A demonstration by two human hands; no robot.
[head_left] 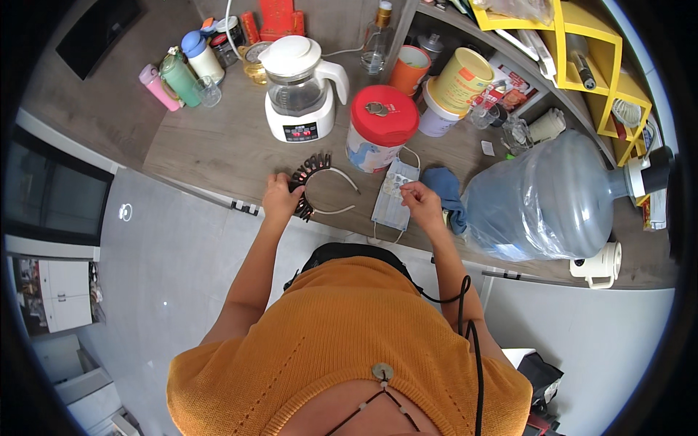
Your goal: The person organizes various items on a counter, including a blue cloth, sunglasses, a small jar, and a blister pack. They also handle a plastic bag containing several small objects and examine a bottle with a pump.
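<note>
A pale headband [347, 179] with a row of dark hair clips [311, 166] along its left side lies near the front of the wooden counter. My left hand [279, 196] is closed at the clip-covered edge, its thumb and fingers gripping the headband there. To the right, a light blue face mask [393, 207] lies flat with several small pale pieces on it. Above its right edge, my right hand [424, 202] has its fingertips pinched together. Whatever they hold is too small to make out.
Behind the headband stand a white electric kettle [298, 94] and a red-lidded tub [384, 120]. A blue cloth [443, 190] and a big water bottle [542, 200] lie to the right. Bottles and cups [178, 80] fill the back left; a yellow rack [607, 87] rises far right.
</note>
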